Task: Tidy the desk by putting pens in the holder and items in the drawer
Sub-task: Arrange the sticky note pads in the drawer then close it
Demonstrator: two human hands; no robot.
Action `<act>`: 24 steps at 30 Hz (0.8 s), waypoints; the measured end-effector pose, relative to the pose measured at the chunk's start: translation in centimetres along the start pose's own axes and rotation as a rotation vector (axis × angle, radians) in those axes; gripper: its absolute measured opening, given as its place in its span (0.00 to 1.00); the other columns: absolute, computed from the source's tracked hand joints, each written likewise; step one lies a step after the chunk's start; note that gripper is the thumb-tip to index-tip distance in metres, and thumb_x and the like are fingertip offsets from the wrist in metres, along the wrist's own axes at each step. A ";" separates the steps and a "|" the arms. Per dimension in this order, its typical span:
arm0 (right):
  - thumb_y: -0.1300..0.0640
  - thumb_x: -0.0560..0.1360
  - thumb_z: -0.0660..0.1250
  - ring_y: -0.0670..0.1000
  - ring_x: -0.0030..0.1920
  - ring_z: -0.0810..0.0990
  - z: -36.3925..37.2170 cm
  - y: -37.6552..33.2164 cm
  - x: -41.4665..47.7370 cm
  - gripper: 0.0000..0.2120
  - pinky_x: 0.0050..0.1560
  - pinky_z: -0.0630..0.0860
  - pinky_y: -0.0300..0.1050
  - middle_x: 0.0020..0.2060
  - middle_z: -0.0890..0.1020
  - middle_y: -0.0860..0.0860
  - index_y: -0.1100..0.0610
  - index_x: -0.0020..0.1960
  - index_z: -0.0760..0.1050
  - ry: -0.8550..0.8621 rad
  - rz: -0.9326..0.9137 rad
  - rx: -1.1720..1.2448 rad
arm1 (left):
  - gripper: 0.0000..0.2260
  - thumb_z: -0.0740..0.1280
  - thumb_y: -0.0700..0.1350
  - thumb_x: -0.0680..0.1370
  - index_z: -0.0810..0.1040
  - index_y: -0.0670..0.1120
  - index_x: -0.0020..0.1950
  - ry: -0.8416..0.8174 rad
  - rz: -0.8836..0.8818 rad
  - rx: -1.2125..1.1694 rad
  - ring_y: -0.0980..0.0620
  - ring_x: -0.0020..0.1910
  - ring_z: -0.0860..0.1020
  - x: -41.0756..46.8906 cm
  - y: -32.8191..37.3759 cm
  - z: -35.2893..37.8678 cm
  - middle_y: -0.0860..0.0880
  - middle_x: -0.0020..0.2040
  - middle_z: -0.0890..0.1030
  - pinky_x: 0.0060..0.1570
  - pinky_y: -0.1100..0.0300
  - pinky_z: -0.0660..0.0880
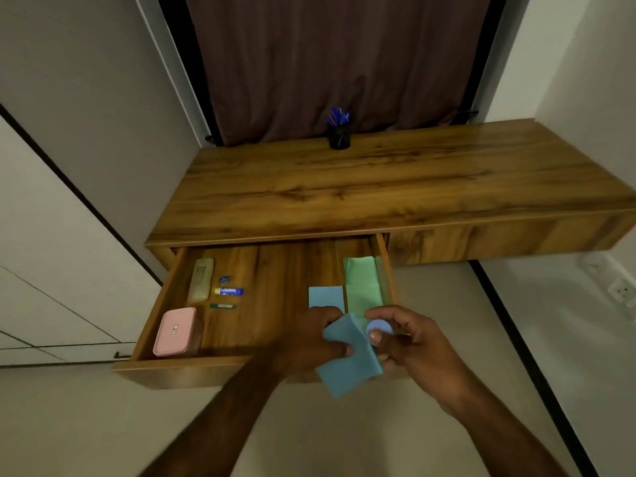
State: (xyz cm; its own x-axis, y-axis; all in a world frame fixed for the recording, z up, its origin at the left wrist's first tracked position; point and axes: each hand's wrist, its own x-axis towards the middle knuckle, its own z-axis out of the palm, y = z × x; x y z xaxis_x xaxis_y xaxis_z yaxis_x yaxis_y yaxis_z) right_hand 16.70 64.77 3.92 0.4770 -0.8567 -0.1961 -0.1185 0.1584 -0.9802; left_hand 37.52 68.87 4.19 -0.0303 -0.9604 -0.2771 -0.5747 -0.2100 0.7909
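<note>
The wooden desk's drawer (161, 304) is pulled open. My left hand (309, 342) grips a light blue sheet of paper (347, 366) over the drawer's front right corner. My right hand (413, 346) pinches a small round blue object (378, 328) beside that sheet. Inside the drawer lie a green paper (361, 284), another blue paper (325, 297), a pink box (175, 332), a pale bottle (200, 279), a blue and yellow tube (229, 291), a small blue clip (224, 279) and a thin green stick (223, 306). A black holder (339, 136) with blue pens (338, 116) stands at the desk's back edge.
The wooden desktop (378, 187) carries only the holder. A brown curtain (337, 56) hangs behind the desk. White walls close in on both sides, with a socket (623, 291) low on the right wall. Pale floor lies below the drawer.
</note>
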 end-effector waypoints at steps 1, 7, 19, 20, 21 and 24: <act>0.60 0.77 0.73 0.53 0.45 0.86 -0.4 -0.1 1.1 0.08 0.43 0.85 0.50 0.50 0.85 0.55 0.52 0.54 0.83 -0.015 0.002 -0.006 | 0.14 0.76 0.46 0.73 0.78 0.46 0.55 0.016 0.008 0.043 0.51 0.49 0.81 0.9 -0.1 -0.3 0.48 0.52 0.82 0.46 0.53 0.79; 0.60 0.72 0.78 0.50 0.43 0.84 -2.1 0.6 6.7 0.12 0.38 0.84 0.47 0.45 0.83 0.47 0.43 0.47 0.83 -0.099 0.057 -0.136 | 0.14 0.76 0.48 0.72 0.79 0.50 0.56 0.020 -0.057 0.019 0.54 0.48 0.81 4.5 -0.5 -0.7 0.52 0.50 0.82 0.44 0.53 0.80; 0.68 0.70 0.75 0.53 0.45 0.83 -1.1 1.5 15.5 0.12 0.38 0.85 0.51 0.45 0.83 0.53 0.54 0.48 0.81 -0.010 0.085 -0.235 | 0.13 0.74 0.39 0.74 0.81 0.47 0.57 0.105 -0.173 -0.291 0.48 0.49 0.83 10.8 -3.8 -6.1 0.46 0.51 0.82 0.37 0.55 0.82; 0.67 0.70 0.76 0.53 0.45 0.83 -0.7 1.7 16.6 0.12 0.39 0.85 0.53 0.45 0.83 0.52 0.53 0.48 0.81 0.030 0.086 -0.237 | 0.13 0.73 0.38 0.74 0.80 0.45 0.58 0.116 -0.184 -0.322 0.48 0.50 0.83 11.7 -4.5 -6.8 0.45 0.52 0.83 0.40 0.54 0.83; 0.67 0.70 0.76 0.54 0.45 0.83 -0.3 2.0 17.8 0.13 0.39 0.85 0.54 0.45 0.83 0.52 0.52 0.48 0.81 0.070 0.092 -0.235 | 0.13 0.73 0.37 0.75 0.80 0.44 0.58 0.126 -0.205 -0.358 0.47 0.50 0.83 12.8 -5.3 -7.4 0.44 0.52 0.83 0.42 0.52 0.83; 0.66 0.70 0.76 0.54 0.44 0.84 0.9 2.8 20.7 0.12 0.40 0.86 0.54 0.46 0.83 0.53 0.52 0.49 0.80 0.183 0.137 -0.186 | 0.13 0.73 0.37 0.75 0.79 0.43 0.59 0.152 -0.274 -0.452 0.45 0.49 0.84 15.4 -7.1 -8.9 0.43 0.52 0.84 0.47 0.50 0.82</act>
State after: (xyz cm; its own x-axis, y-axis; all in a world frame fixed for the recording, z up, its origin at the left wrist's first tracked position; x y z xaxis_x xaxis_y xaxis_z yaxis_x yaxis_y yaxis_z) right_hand 27.00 47.91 -2.89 0.2825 -0.9105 -0.3021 -0.3365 0.2009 -0.9200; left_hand 48.43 53.91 -0.88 0.2087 -0.8680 -0.4506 -0.1354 -0.4820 0.8656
